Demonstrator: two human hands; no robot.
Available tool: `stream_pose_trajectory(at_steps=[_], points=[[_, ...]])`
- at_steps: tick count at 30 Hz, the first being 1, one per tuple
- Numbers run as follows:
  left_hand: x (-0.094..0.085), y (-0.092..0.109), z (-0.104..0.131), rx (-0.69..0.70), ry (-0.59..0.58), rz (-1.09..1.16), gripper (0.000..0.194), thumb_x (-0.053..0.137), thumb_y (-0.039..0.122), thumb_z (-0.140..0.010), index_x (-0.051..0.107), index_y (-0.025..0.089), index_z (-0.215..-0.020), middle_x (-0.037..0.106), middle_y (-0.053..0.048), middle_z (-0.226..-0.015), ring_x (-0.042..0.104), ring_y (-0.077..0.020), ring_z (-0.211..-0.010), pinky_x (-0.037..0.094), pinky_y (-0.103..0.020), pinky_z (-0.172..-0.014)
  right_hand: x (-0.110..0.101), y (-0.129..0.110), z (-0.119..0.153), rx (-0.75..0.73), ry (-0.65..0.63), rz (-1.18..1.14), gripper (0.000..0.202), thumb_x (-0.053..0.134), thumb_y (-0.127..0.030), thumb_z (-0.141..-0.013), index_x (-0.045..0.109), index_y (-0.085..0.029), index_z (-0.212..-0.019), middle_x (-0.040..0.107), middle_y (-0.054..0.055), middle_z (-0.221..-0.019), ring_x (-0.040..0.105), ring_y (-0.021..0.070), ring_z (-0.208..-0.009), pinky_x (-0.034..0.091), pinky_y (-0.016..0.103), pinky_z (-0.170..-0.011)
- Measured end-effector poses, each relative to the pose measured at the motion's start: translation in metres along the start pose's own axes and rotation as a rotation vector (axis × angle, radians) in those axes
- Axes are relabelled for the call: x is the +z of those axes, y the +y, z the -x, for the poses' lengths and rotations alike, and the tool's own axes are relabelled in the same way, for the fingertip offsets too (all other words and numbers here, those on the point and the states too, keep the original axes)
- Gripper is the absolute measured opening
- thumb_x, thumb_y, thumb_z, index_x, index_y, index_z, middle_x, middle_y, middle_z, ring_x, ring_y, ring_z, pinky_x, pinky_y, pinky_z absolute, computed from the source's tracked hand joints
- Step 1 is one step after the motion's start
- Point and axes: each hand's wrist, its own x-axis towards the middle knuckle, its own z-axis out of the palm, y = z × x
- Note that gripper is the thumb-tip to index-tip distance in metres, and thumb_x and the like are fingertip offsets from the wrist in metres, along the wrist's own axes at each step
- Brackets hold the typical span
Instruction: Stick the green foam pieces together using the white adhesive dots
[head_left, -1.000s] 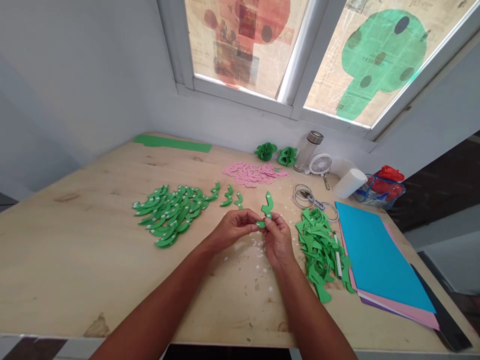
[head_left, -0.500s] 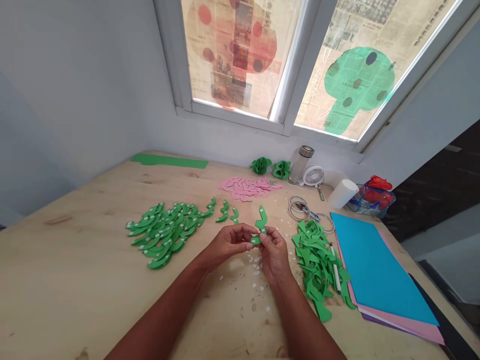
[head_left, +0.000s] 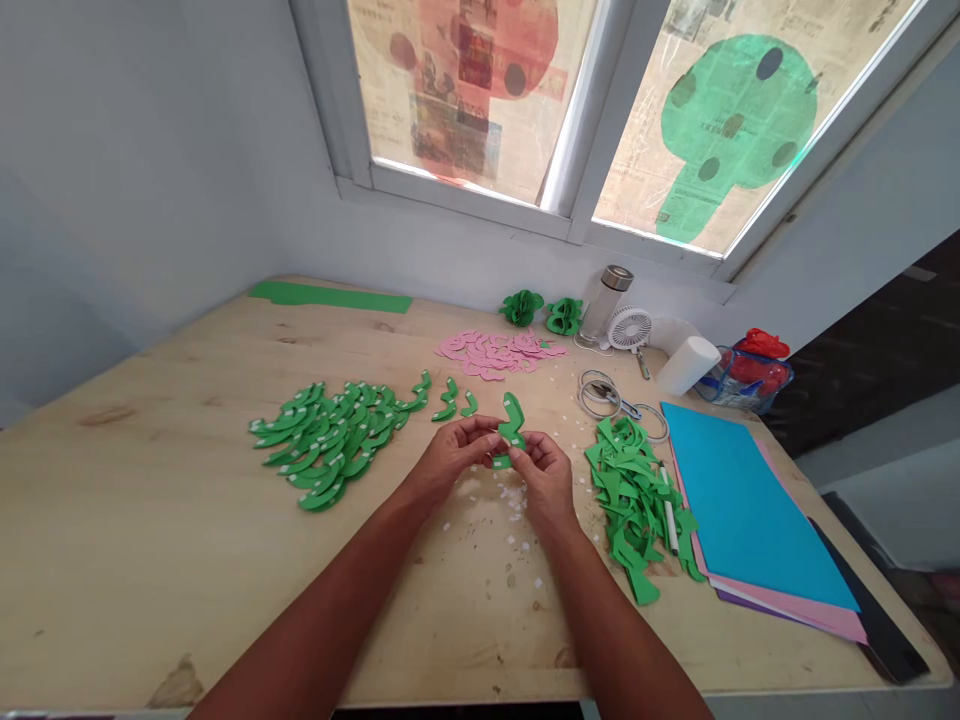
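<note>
Between both hands, above the middle of the table, is a curved green piece [head_left: 511, 415] with small white patches; its upper part stands up beyond the fingers. My left hand [head_left: 459, 450] pinches its left side, thumb and fingers together. From the right, my right hand [head_left: 546, 470] grips the same piece with thumb and fingers. To the left lies a heap of green curved pieces [head_left: 330, 440] bearing white patches. Several similar pieces [head_left: 445, 400] lie just beyond my left hand. Small white scraps [head_left: 514, 505] are scattered on the wood below the hands.
Pink cutouts [head_left: 495, 352] and two green paper balls [head_left: 522, 308] sit at the back. Green offcuts [head_left: 626, 490] with a white pen [head_left: 670, 515], tape rings [head_left: 598, 395], a bottle [head_left: 604, 305], a fan [head_left: 628, 328], a white roll [head_left: 688, 365] and blue sheets [head_left: 750, 510] occupy the right.
The view has tipped downward slightly, showing the table's front edge. Both hands still hold the green piece, which has turned a little between the fingers.
</note>
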Motion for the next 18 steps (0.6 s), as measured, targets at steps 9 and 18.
stream_pose_trajectory(at_steps=[9,18], points=[[-0.002,-0.007,-0.004,0.051,0.096,0.054,0.024,0.075,0.032,-0.06,0.059,0.015,-0.066,0.061,0.0,-0.062,0.057,-0.0135,-0.06,0.049,-0.027,-0.062,-0.005,0.013,-0.001,-0.031,-0.029,0.18,0.023,0.071,-0.03,-0.067,0.064,-0.018,-0.086,0.067,0.002,-0.076,0.059,0.0154,-0.068,0.047,0.027,-0.064],[0.005,-0.006,-0.002,0.111,0.216,0.015,0.022,0.074,0.028,-0.059,0.056,0.016,-0.062,0.058,0.001,-0.057,0.055,-0.0119,-0.054,0.047,-0.024,-0.056,-0.002,-0.006,0.009,-0.37,0.088,0.585,0.004,0.06,-0.023,-0.076,0.064,-0.022,-0.076,0.06,0.002,-0.074,0.052,0.0162,-0.07,0.041,0.029,-0.068]])
